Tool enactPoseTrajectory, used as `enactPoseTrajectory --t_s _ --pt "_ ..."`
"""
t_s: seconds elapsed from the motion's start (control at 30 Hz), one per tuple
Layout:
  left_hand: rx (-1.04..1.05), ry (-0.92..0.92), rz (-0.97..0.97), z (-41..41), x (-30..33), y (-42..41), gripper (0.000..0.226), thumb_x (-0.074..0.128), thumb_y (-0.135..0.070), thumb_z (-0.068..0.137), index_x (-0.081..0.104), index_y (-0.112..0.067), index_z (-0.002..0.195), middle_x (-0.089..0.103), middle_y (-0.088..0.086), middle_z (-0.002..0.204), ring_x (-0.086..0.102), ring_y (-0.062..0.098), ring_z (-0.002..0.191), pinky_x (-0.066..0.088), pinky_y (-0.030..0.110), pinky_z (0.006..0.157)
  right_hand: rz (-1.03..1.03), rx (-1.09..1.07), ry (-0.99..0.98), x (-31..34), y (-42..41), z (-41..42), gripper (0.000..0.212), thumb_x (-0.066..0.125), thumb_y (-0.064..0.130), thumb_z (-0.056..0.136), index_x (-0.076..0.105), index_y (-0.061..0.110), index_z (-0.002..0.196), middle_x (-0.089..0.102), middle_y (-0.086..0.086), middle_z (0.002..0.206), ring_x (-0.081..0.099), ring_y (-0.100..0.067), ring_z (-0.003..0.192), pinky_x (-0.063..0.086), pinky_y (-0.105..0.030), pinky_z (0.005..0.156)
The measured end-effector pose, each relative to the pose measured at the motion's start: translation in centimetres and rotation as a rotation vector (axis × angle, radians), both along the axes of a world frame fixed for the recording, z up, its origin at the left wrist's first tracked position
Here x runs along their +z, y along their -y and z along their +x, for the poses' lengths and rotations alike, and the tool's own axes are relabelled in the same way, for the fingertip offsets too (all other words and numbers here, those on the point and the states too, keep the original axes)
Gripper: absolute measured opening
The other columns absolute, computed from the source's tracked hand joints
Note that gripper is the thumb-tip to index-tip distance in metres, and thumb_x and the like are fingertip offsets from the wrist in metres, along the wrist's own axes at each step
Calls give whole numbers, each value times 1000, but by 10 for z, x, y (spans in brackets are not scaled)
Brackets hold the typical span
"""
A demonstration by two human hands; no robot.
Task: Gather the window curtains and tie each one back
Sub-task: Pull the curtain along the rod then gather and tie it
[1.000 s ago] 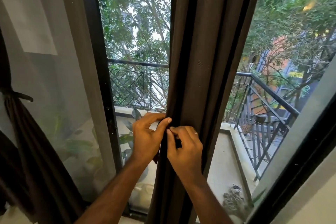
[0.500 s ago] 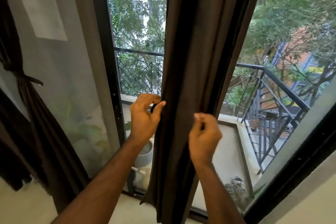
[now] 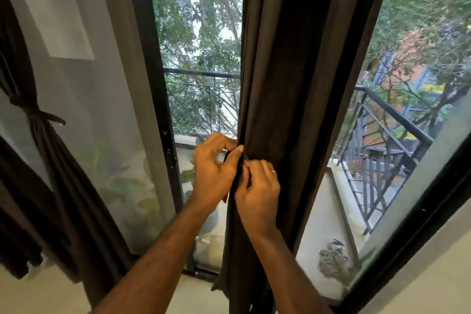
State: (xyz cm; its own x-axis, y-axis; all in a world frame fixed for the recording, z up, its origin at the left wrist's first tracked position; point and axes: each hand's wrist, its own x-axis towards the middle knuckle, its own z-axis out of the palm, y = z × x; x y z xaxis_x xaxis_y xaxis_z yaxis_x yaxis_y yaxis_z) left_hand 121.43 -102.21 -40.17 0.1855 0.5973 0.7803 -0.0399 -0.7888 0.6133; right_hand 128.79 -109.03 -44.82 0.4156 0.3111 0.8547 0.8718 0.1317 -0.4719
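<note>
Hands meet at the left edge of the gathered curtain [image 3: 293,109]: left hand [image 3: 214,171] and right hand [image 3: 257,191] both pinch its fabric; tied curtain [image 3: 46,140] hangs left.

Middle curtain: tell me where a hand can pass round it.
Free: the gap between the middle curtain and the black door frame on its left side, above the left hand. On its right side, window glass shows up to the right frame. Crowded: the front fold, where the left hand and right hand pinch together.
</note>
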Motion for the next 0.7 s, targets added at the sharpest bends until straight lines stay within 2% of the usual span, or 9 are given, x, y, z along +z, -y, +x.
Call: enactPoseTrajectory --t_s 0.23,0.33,0.5,0.63,0.7 --pt "-138 -10 -1 -16 2 -10 22 73 1 85 60 -10 71 57 -2 73 56 11 72 45 25 68 18 -95 -41 -1 -9 -22 22 51 11 100 60 5 80 56 -9 75 54 -24 72 47 -39 69" --pt "-240 -13 -47 -17 2 -11 24 72 -2 86 59 -14 70 55 -1 71 55 11 70 45 23 67 30 -133 -42 1 -9 -28 22 49 12 99 60 5 81 56 -8 76 53 -22 73 46 -34 71" --pt "-328 -21 -37 -21 4 -8 24 71 -7 86 57 -13 67 53 -1 69 54 11 68 43 23 65 38 -196 -18 2 -5 -37 21 48 13 97 57 6 79 55 -8 74 54 -27 70 44 -35 69" --pt "-324 -5 -47 -22 5 -1 26 74 -21 84 59 -7 68 55 -1 70 55 14 67 46 27 63 10 -251 13 -2 -5 -42 14 57 11 93 64 0 89 60 -11 79 59 -30 73 46 -38 70" --pt "-281 5 -43 -22 5 -2 25 74 -16 84 58 -7 67 54 -2 68 54 10 66 45 25 62 -4 -239 20 -1 -4 -44 9 57 9 92 62 3 87 59 -10 78 57 -30 72 45 -38 70"
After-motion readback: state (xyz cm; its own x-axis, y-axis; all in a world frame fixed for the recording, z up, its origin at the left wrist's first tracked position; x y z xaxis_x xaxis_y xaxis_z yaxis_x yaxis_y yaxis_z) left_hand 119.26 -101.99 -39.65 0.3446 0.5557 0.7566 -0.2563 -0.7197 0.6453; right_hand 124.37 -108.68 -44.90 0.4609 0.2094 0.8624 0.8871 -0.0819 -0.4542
